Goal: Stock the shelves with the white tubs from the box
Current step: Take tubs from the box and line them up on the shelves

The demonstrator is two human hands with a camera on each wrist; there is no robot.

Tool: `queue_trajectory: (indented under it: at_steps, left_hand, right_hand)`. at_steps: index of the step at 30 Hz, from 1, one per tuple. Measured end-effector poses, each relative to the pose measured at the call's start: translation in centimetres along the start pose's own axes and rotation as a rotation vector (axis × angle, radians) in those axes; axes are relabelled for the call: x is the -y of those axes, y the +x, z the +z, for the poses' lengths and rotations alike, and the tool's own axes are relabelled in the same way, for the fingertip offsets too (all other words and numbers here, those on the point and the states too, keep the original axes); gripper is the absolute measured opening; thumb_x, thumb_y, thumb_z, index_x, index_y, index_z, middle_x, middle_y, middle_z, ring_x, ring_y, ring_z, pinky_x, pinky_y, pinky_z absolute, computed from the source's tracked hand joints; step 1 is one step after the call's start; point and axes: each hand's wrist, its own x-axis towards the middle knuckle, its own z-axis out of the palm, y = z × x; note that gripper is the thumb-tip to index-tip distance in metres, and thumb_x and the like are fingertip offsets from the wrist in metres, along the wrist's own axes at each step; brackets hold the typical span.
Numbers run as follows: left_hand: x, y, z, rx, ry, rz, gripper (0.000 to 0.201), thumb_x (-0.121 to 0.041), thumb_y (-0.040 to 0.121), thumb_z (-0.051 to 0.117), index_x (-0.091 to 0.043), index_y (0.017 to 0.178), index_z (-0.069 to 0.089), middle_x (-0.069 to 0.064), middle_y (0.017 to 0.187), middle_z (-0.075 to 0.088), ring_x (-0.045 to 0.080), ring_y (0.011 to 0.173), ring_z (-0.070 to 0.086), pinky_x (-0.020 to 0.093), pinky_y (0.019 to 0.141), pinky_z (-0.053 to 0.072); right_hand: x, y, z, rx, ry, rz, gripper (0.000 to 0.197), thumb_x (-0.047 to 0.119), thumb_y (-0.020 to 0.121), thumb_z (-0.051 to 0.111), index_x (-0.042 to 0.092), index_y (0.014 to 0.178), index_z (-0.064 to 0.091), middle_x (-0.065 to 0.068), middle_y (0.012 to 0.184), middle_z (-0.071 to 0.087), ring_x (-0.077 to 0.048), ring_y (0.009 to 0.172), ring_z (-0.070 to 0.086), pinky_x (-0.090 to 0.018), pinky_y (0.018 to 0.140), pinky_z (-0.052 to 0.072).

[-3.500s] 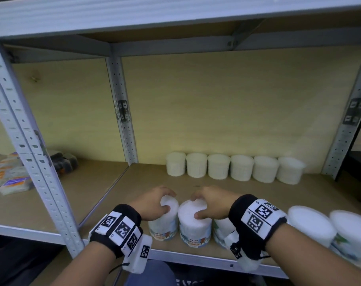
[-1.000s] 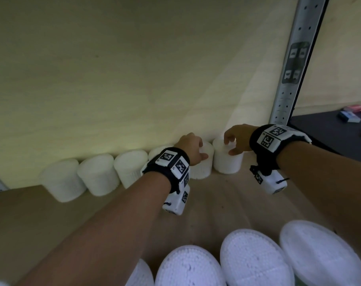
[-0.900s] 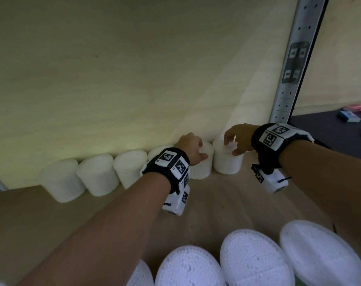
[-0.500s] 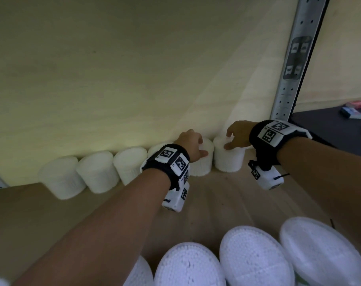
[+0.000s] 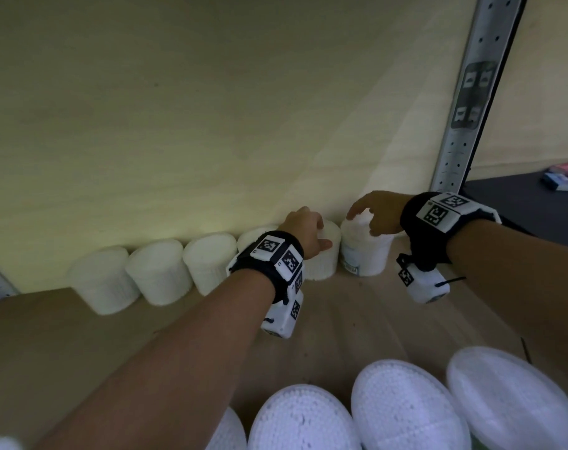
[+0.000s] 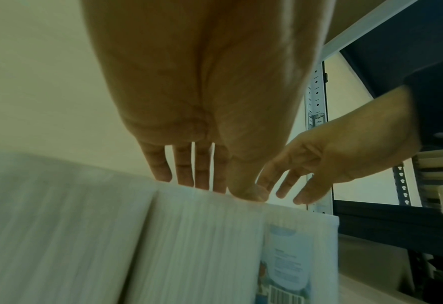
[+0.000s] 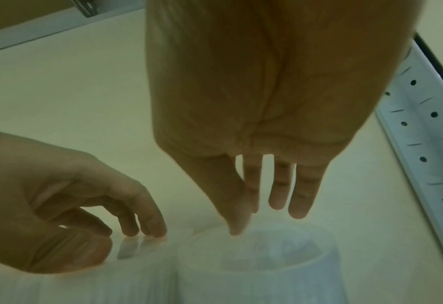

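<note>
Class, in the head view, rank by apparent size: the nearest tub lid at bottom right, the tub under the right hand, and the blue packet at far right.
1. Nearest tub lid, though nearness to the camera enlarges it.
2. Tub under the right hand.
3. Blue packet, far off, so true size unsure.

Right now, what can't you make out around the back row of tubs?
- Head view: the left hand covers a tub, hiding its lid.
- Left wrist view: label print on the end tub is blurred, unreadable.
- Right wrist view: motion blur hides whether the right hand fingertips touch it.
- Box: in no view.
</note>
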Motion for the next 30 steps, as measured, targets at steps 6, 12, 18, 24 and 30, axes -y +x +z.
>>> queue_trajectory:
  at_steps: [6,12,18,24,30]
  left_hand:
    - [0.0,0.1,0.1,0.0,-0.006,-0.001,0.051,-0.036,0.088,0.064,-0.01,0.13,0.052,0.012,0.136,0.044,0.029,0.126,0.045,0.039,0.103,0.042]
    - [0.0,0.2,0.1,-0.001,-0.013,-0.006,0.05,-0.036,0.088,0.064,-0.01,0.13,0.052,0.012,0.135,0.044,0.03,0.125,0.045,0.04,0.103,0.042]
    - [0.0,0.2,0.2,0.001,-0.012,-0.006,0.05,-0.035,0.088,0.064,-0.01,0.13,0.052,0.012,0.134,0.044,0.03,0.125,0.045,0.041,0.104,0.041]
    - [0.0,0.1,0.2,0.002,-0.018,-0.002,0.05,-0.035,0.089,0.063,-0.009,0.131,0.051,0.012,0.134,0.044,0.03,0.124,0.045,0.041,0.103,0.042]
    - [-0.1,0.0,0.2,0.009,-0.011,0.0,0.051,-0.034,0.089,0.063,-0.009,0.132,0.05,0.012,0.135,0.043,0.031,0.125,0.043,0.042,0.104,0.04]
  right_hand:
    - [0.2,0.4,0.8,0.002,-0.035,0.12,0.064,0.046,0.093,0.053,0.01,0.144,0.038,-0.01,0.149,0.037,-0.026,0.137,0.038,-0.034,0.111,0.032]
    - [0.0,0.3,0.7,0.033,-0.068,0.075,0.059,0.036,0.091,0.06,0.016,0.143,0.04,-0.007,0.147,0.039,-0.026,0.133,0.042,-0.035,0.11,0.036]
    - [0.1,-0.3,0.0,0.039,-0.009,-0.002,0.054,0.004,0.091,0.053,0.019,0.142,0.045,-0.007,0.151,0.035,-0.026,0.138,0.037,-0.033,0.108,0.035]
    - [0.4,0.3,0.5,-0.015,-0.054,0.12,0.055,0.043,0.096,0.048,0.007,0.138,0.047,-0.011,0.144,0.044,-0.027,0.132,0.044,-0.034,0.108,0.036]
    - [0.2,0.7,0.9,0.017,-0.058,0.124,0.062,0.043,0.092,0.057,0.01,0.142,0.041,-0.009,0.147,0.04,-0.026,0.134,0.041,-0.034,0.11,0.034]
